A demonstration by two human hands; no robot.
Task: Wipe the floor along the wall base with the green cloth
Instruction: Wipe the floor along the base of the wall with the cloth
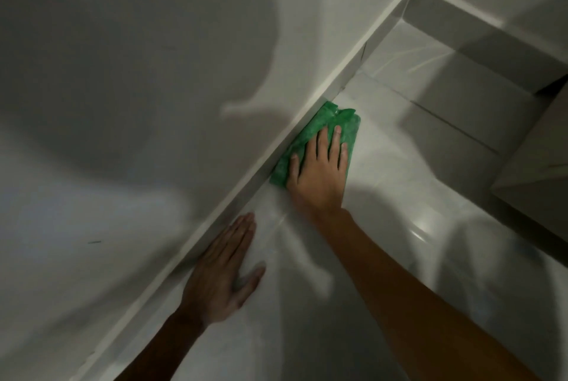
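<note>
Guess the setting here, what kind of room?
Likely an indoor room corner in a home: glossy pale tiled floor, plain white wall with a skirting board. Room type can't be told.

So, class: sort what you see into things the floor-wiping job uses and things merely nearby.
In use: green cloth, right hand pressing it flat, floor, wall base.
Nearby: left hand resting flat on the floor, pale cabinet.
</note>
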